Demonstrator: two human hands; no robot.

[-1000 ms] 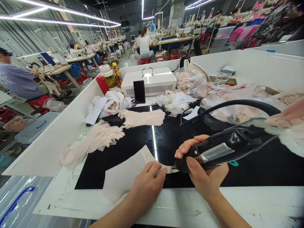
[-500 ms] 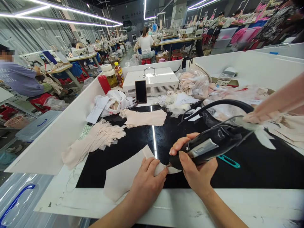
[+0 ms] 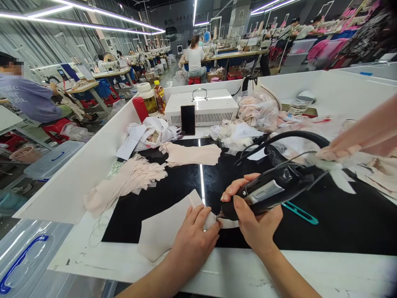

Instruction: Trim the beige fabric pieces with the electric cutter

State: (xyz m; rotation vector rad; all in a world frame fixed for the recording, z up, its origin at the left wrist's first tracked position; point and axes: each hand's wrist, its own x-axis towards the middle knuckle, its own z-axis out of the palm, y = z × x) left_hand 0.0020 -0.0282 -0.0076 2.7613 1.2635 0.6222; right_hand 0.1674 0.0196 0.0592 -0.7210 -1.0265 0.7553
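Note:
My right hand is wrapped around a black corded hand tool with a silver plate on its side. Its narrow metal tip touches or nearly touches a pale fabric piece close to my left fingertips. My left hand lies over that piece, thumb and fingers drawn together on its narrow right part. A folded strip of the same pale colour runs along the fabric's upper edge. Right of the tool, a teal thread snipper or similar slim tool lies on the black mat.
Farther back lie a stack of beige pieces and a bunched beige pile. A phone leans against a white vented box. Bagged fabric sits behind right. A pinkish wrapped length hangs by the tool's cable.
The tool and my right hand have shifted left, nearer my left hand, uncovering more of the teal tool. The pinkish wrapped length has swung left. My left hand stays on the fabric.

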